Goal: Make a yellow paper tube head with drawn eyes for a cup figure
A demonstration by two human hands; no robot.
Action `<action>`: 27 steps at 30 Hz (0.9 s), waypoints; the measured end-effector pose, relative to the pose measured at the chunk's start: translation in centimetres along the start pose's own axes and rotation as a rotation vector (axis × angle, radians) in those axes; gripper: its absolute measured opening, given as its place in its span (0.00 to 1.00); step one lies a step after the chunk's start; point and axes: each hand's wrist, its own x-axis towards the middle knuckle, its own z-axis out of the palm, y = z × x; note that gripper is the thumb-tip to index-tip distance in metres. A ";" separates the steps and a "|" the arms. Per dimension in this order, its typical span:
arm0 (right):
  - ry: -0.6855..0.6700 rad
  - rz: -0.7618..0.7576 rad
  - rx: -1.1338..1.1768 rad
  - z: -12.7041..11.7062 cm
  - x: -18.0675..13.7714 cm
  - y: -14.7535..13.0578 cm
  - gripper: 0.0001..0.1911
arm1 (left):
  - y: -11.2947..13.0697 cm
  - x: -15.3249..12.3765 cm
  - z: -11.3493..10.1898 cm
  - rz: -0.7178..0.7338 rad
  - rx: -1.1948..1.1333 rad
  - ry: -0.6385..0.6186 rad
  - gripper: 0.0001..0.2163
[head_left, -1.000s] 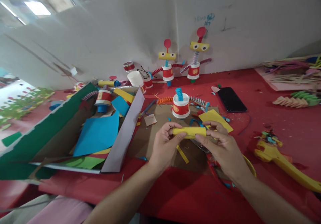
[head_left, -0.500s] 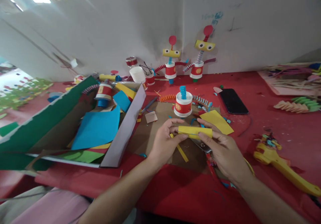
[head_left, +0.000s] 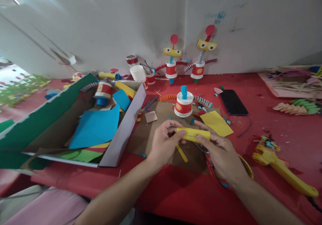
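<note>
Red tabletop [head_left: 261, 121], open box [head_left: 123, 134] of coloured paper [head_left: 97, 127] at left, brown cardboard sheet [head_left: 143, 139], left hand [head_left: 162, 144] and right hand [head_left: 223, 152], fingers closed on one shared item, red-and-white cup [head_left: 183, 108] standing beyond, yellow paper roll [head_left: 190, 133] held between both hands, above the cardboard sheet.

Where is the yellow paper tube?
In the head view, the yellow tube is just right of centre, held by the left hand and right hand, below the red-and-white cup.

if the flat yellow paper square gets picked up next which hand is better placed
Probably the right hand: the flat yellow paper square lies just beyond it, the left hand farther off. Both hold the rolled yellow paper tube, so the left would hold it alone.
</note>
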 end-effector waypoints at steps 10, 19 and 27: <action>0.069 -0.344 -0.369 -0.6 -0.1 -0.9 0.13 | 0.1 -0.2 0.0 0.043 -0.045 -0.115 0.11; 0.103 -0.484 -0.484 -0.5 0.0 -1.3 0.10 | -0.3 0.2 -0.6 0.102 0.118 -0.052 0.11; 0.110 -0.615 -0.528 -0.6 -0.3 -1.7 0.08 | 0.6 -0.1 -0.4 0.133 -0.050 -0.055 0.16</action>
